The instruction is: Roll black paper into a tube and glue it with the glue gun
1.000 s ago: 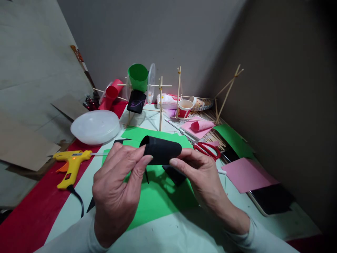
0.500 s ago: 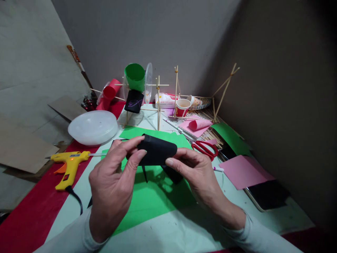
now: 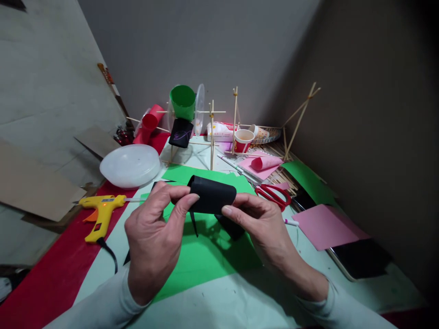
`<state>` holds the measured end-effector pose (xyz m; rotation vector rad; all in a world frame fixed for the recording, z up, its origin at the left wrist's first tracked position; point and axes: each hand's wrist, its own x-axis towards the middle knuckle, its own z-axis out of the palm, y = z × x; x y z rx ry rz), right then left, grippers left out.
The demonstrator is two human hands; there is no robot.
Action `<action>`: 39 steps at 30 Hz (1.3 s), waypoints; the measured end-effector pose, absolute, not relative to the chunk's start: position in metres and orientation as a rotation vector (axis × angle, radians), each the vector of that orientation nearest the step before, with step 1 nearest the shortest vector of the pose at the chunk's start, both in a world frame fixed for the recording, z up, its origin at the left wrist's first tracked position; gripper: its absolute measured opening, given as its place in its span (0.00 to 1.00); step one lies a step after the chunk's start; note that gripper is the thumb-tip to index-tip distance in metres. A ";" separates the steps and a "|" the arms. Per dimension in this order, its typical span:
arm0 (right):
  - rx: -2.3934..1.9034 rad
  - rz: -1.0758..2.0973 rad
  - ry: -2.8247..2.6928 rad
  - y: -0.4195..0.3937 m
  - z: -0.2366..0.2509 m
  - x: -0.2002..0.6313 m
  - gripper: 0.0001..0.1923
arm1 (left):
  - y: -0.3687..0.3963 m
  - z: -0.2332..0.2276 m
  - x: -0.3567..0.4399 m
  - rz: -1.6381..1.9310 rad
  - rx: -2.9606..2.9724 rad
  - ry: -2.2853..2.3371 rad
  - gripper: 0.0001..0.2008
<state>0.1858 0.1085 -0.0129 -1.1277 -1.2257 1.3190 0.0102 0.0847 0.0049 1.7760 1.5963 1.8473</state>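
Both forearms, in pale long sleeves, reach in from the bottom edge and angle toward each other over the middle of the counter [image 3: 219, 306]. The left hand [image 3: 152, 242] is raised with its back to the camera, fingers curled; its thumb and forefinger pinch the left end of a rolled black paper tube [image 3: 212, 200]. The right hand [image 3: 257, 228] comes in from the lower right, its thumb pressed on the tube's lower right edge with the other fingers wrapped behind. Both hands are closed on the tube, gripping it from opposite ends. The tube lies sideways, lifted clear of the counter, above a green paper sheet [image 3: 202, 260]. A thin black strip hangs down from its underside.

On the counter to the left lies a yellow glue gun [image 3: 101, 212], near a white plastic lid [image 3: 129, 165]. Just right of the right hand rest red scissors [image 3: 274, 195], and farther right a pink paper sheet [image 3: 329, 226]. Behind stands a frame of wooden sticks [image 3: 211, 132] carrying a green cup [image 3: 183, 101] and a red cup [image 3: 151, 123].
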 end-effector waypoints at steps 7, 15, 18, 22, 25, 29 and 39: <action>-1.075 1.358 -1.179 0.108 -0.015 0.185 0.15 | 0.082 0.005 0.009 1.840 1.814 1.540 0.04; -1.014 1.434 -1.092 0.107 -0.010 0.183 0.13 | 0.083 0.009 0.007 1.733 1.667 1.548 0.04; -0.976 1.451 -1.092 0.108 -0.007 0.184 0.14 | 0.087 0.011 0.005 1.678 1.598 1.573 0.04; -0.952 1.484 -1.054 0.110 -0.004 0.186 0.16 | 0.090 0.015 0.004 1.606 1.557 1.637 0.07; -0.943 1.518 -1.049 0.110 0.001 0.188 0.16 | 0.091 0.017 0.004 1.583 1.491 1.625 0.08; -0.950 1.559 -1.062 0.109 0.006 0.189 0.16 | 0.096 0.016 0.004 1.538 1.303 1.437 0.09; -0.846 1.574 -1.095 0.113 0.000 0.196 0.13 | 0.103 0.017 0.011 1.437 1.003 1.316 0.14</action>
